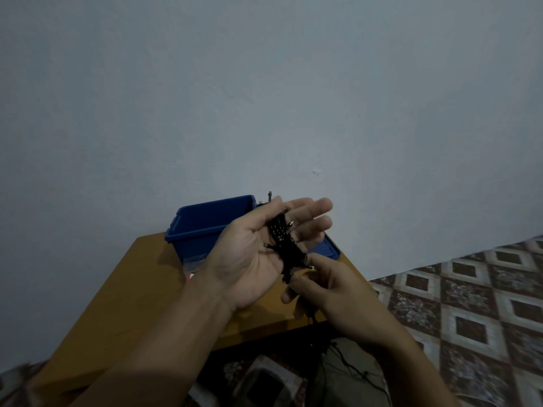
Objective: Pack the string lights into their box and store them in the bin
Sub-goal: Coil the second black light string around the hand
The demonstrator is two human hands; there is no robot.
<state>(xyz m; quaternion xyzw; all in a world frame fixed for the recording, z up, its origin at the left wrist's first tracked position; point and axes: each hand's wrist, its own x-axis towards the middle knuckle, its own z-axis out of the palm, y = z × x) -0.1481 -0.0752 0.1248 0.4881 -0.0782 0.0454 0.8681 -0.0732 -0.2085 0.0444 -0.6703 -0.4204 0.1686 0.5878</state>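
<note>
The lights lay along the open left hand, axis twelve-to-six; the right hand pinched their lower end, bin at ten o'clock.

Single head-worn view, forward and down, close over the hands, table and wall beyond.

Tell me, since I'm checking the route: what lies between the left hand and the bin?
Nothing: in the head view the left hand, lights across it, overlaps the bin.
</note>
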